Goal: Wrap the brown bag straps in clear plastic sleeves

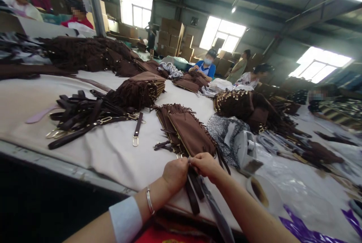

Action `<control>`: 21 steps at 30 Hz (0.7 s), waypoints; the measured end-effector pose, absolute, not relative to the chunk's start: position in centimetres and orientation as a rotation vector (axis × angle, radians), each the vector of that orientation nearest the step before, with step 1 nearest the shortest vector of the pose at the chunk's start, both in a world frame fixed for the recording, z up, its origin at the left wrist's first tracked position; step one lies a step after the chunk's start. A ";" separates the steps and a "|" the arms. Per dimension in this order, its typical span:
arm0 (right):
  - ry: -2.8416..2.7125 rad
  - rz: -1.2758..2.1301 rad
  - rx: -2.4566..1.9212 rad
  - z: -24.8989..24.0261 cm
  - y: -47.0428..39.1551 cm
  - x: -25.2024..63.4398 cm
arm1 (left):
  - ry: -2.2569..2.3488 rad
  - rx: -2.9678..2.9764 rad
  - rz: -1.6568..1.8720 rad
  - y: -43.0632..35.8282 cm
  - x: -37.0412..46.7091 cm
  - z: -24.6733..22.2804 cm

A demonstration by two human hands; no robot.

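My left hand [175, 173] and my right hand [206, 163] meet at the table's front, fingertips pinched together. A dark brown strap [192, 197] hangs down from between them; the exact spot they pinch is hidden by the fingers. A metal clasp [179, 156] shows just above my left hand. Directly beyond the hands lies a small stack of brown fringed pouches with gold zippers, the top pouch [194, 134] lying flat. Left of it, a single short strap [138, 129] with a gold clasp rests on the cloth.
A heap of dark straps with clasps [82, 113] lies left, near a stack of fringed pouches [141, 90]. More brown pouches [246, 107], a grey tape dispenser [246, 150], a white roll [261, 192] and clear plastic [305, 197] occupy the right. A co-worker in blue [207, 67] sits across.
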State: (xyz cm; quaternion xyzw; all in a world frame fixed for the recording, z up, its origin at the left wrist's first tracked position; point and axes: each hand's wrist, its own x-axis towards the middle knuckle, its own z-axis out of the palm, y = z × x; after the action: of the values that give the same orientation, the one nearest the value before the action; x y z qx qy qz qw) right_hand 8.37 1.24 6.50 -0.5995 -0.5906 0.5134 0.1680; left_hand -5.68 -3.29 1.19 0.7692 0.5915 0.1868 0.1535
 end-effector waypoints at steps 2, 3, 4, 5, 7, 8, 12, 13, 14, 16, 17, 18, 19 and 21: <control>-1.679 1.414 -1.773 6.5 1.3 8.1 | 1.712 2.219 0.534 -3.3 -5.7 1.1; -1.675 1.393 -1.800 6.4 1.3 7.9 | 1.718 2.225 0.535 -3.3 -5.7 1.1; -1.670 1.373 -1.824 6.3 1.4 7.8 | 1.721 2.233 0.538 -3.3 -5.7 1.1; -1.663 1.352 -1.844 6.1 1.4 7.6 | 1.721 2.244 0.538 -3.3 -5.7 1.0; -1.650 1.303 -1.879 5.6 1.7 7.3 | 1.719 2.264 0.529 -3.4 -5.6 1.0; -1.646 1.276 -1.891 5.3 1.8 7.2 | 1.719 2.272 0.519 -3.4 -5.6 1.0; -1.634 1.230 -1.887 4.5 2.2 7.2 | 1.708 2.313 0.488 -3.6 -5.5 0.9; -1.624 1.251 -1.875 4.4 2.1 7.3 | 1.708 2.315 0.490 -3.6 -5.5 0.9; -1.610 1.286 -1.862 4.5 1.9 7.5 | 1.706 2.312 0.495 -3.6 -5.5 0.9; -1.575 1.384 -1.822 4.7 1.2 8.0 | 1.703 2.281 0.511 -3.5 -5.8 1.0; -1.555 1.432 -1.797 4.8 0.8 8.2 | 1.703 2.250 0.514 -3.4 -5.9 1.1; -1.536 1.472 -1.772 4.9 0.4 8.5 | 1.701 2.218 0.514 -3.3 -6.0 1.2; -1.516 1.503 -1.749 5.0 0.1 8.8 | 1.689 2.188 0.513 -3.2 -6.1 1.3; -1.475 1.533 -1.716 5.2 -0.5 9.2 | 1.631 2.148 0.530 -3.0 -6.3 1.7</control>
State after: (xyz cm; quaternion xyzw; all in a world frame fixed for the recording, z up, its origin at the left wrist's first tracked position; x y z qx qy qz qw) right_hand 9.16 -0.51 5.16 -0.6149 -0.5283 0.5492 0.2029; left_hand -6.25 -2.97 1.74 0.7665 0.5820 0.1891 0.1950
